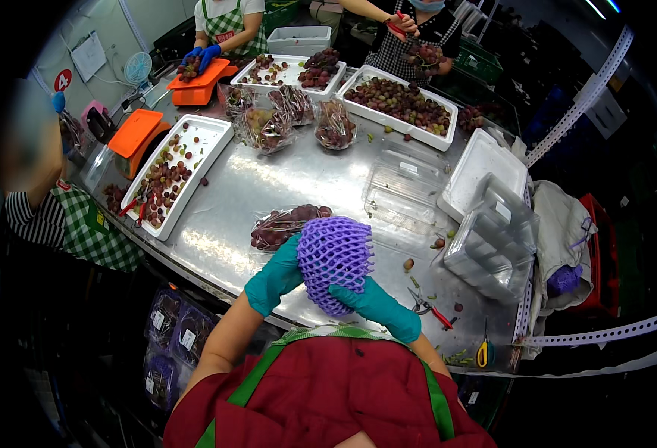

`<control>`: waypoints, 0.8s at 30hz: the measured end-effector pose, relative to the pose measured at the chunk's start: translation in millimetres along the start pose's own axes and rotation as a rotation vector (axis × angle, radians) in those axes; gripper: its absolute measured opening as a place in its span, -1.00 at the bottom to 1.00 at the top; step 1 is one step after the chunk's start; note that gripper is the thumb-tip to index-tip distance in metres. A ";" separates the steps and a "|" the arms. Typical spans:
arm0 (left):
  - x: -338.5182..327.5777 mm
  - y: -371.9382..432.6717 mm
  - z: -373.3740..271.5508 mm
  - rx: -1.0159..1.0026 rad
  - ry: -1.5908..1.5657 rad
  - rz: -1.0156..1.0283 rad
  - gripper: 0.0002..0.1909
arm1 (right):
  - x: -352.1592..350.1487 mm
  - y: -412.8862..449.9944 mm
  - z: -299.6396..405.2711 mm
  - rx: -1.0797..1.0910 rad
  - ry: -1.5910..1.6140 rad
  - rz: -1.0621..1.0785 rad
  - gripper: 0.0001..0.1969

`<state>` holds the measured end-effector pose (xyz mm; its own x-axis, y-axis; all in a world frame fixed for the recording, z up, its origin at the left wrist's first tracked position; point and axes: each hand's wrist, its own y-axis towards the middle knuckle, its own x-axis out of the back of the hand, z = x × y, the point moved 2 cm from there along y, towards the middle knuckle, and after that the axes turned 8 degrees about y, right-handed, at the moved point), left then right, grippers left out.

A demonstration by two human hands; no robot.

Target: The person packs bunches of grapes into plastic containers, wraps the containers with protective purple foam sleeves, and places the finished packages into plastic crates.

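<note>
A purple foam fruit net is stretched between my two hands above the front of the metal table. My left hand, in a teal glove, grips its left side, with the fingers partly hidden behind the mesh. At its lower right, my gloved right hand holds the net with the thumb on the near face. Whether anything is inside the net cannot be told. Just behind it lies a bunch of red grapes in clear wrap, partly covered by the net and my left hand.
Red-handled pruning shears and yellow-handled scissors lie at right. Beyond them stand stacked clear plastic trays. White foam boxes of loose grapes, orange scales and bagged grapes line the far side. Several co-workers stand around.
</note>
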<state>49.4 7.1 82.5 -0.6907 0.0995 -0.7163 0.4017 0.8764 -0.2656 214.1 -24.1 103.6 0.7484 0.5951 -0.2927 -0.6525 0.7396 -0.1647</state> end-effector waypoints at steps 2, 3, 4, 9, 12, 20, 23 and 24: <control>4.2 0.0 8.9 -0.058 -0.094 0.077 -0.66 | 1.8 3.0 -8.4 0.070 0.070 -0.016 -0.41; 7.0 -2.5 12.8 -0.088 -0.143 0.109 -0.64 | 1.6 3.1 -12.0 0.054 0.093 -0.013 -0.41; 7.0 -5.2 15.1 -0.105 -0.228 0.222 -0.62 | 1.9 2.9 -14.9 0.037 0.116 -0.010 -0.42; 23.6 -9.1 20.7 0.016 -0.288 0.226 -0.56 | -0.7 1.9 -11.4 -0.120 0.050 -0.149 -0.51; 11.6 -18.1 14.8 -0.023 -0.384 0.215 -0.53 | 10.9 7.1 -19.5 0.077 0.064 -0.522 -0.62; 0.2 -14.5 14.8 -0.432 0.578 0.003 -0.47 | 7.7 25.4 -1.4 0.486 -0.408 -0.860 -0.30; -7.8 -11.4 9.7 -0.120 -0.492 0.203 -0.51 | 23.9 40.5 -11.8 0.548 -0.614 -0.841 -0.33; -0.6 -9.7 14.0 -0.147 -0.504 0.222 -0.52 | 28.2 45.6 -17.8 0.555 -0.597 -0.827 -0.37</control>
<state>54.3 -8.1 76.4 -0.2126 0.0840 -0.9735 0.3915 0.9201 -0.0061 203.3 20.7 71.1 0.9555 -0.1895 0.2260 0.0925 0.9200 0.3808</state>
